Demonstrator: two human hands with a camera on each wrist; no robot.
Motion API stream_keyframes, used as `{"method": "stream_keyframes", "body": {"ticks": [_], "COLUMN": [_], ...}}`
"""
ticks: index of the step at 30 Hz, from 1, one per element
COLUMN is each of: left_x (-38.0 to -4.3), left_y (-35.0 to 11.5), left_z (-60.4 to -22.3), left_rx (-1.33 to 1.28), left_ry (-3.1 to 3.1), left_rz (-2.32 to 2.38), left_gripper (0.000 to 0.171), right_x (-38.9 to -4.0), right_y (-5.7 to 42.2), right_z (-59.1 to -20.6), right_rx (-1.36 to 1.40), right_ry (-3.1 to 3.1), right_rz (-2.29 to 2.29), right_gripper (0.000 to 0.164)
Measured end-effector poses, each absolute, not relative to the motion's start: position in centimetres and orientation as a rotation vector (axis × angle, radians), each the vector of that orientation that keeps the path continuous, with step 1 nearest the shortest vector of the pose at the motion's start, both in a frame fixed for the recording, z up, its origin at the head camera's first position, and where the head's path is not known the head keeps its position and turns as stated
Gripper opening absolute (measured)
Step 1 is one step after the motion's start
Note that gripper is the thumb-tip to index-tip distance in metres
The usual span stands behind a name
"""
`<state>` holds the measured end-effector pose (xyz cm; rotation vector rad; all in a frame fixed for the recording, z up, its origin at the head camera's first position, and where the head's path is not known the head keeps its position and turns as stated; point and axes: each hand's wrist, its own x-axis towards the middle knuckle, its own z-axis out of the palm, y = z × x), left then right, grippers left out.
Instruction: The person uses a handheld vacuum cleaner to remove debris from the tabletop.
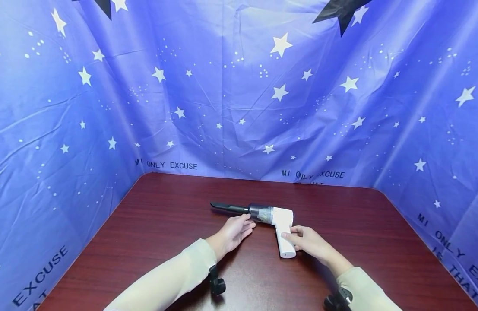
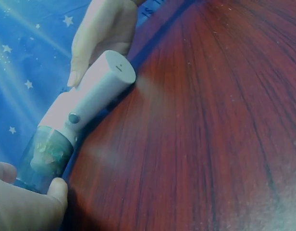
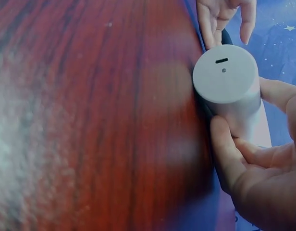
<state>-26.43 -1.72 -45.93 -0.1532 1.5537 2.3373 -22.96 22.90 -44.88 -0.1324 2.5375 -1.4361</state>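
Observation:
A handheld vacuum cleaner lies on the table, its white handle toward the person, its see-through dust chamber and long black nozzle pointing left. My right hand holds the white handle between thumb and fingers. Beside the join of nozzle and chamber is my left hand, its fingers loosely extended and thumb apart from them. In the left wrist view its fingertips overlap the end of the chamber. A slot and a small hole show on the handle's round end.
The reddish-brown wooden table reaches back to a blue curtain printed with stars, which also hangs along both sides. Black wrist cameras are strapped at both sleeves.

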Motion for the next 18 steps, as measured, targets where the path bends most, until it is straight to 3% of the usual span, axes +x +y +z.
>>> {"method": "stream_keyframes", "body": {"ticks": [6, 18], "left_x": [-26.2, -26.5], "left_y": [-1.8, -4.4], "left_z": [-45.8, -45.4], "left_rx": [-0.157, 0.002], "left_ry": [1.620, 1.772], "left_rz": [2.291, 2.018], "left_gripper": [0.048, 0.049], "right_x": [-23.1, -23.6], "right_y": [23.0, 24.3], "right_z": [-44.8, -44.6], "right_rx": [-0.132, -0.189], "right_ry": [2.545, 2.593], "right_rz": [-1.427, -1.529], "right_gripper": [0.064, 0.044]}}
